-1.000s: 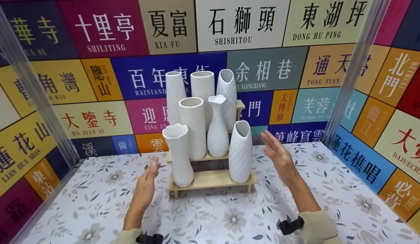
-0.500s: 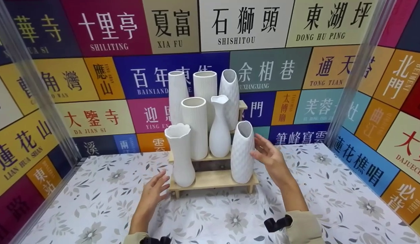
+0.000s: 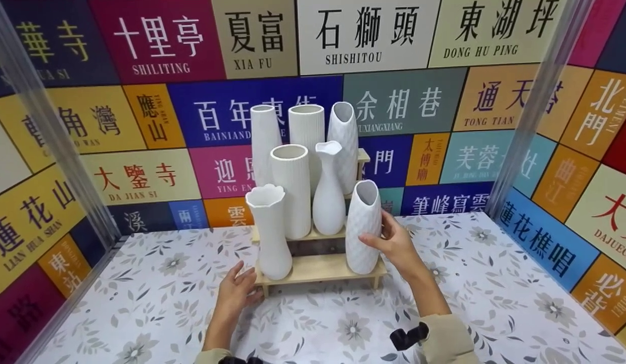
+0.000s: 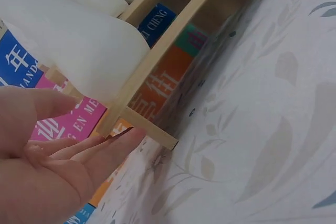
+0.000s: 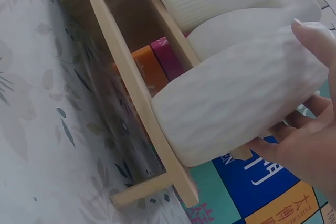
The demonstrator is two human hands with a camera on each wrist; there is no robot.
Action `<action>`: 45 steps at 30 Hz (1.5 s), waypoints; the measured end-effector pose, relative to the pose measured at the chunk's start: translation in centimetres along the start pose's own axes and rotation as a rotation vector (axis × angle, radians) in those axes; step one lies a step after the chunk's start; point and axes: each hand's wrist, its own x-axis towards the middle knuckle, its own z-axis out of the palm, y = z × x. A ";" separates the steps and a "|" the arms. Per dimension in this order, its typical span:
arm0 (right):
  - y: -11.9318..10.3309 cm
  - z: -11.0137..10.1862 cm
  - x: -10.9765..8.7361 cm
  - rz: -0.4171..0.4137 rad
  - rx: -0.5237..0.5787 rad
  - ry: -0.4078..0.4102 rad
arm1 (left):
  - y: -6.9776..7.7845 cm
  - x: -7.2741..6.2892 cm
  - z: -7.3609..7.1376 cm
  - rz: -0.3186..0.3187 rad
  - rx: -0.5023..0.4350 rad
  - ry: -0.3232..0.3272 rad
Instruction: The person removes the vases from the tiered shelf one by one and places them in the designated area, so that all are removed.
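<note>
A white dimpled vase with a slanted mouth (image 3: 362, 227) stands at the right end of the wooden stand's lowest tier (image 3: 320, 268). My right hand (image 3: 396, 247) holds it, thumb across the front and fingers round the far side, also seen in the right wrist view. At the left end of that tier is a white vase with a scalloped rim (image 3: 272, 232). My left hand (image 3: 235, 293) is beside the stand's left end; in the left wrist view its fairly straight fingers (image 4: 113, 153) reach the stand's leg (image 4: 149, 127), and the thumb is apart from the vase.
On the middle tier stand a ribbed cylinder vase (image 3: 291, 197) and a slim-necked vase (image 3: 328, 202). Three taller vases occupy the back tier, among them another slant-mouthed one (image 3: 344, 136). A floral cloth (image 3: 156, 283) covers the table; printed panels (image 3: 363, 40) rise behind.
My right hand has come left onto the dimpled vase and gripped it. My left hand has moved right to the stand's left end. The vases look still.
</note>
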 end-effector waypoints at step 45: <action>-1.4 -1.3 -0.3 0.017 -0.192 0.231 | -2.6 0.5 0.1 -0.073 -0.065 0.004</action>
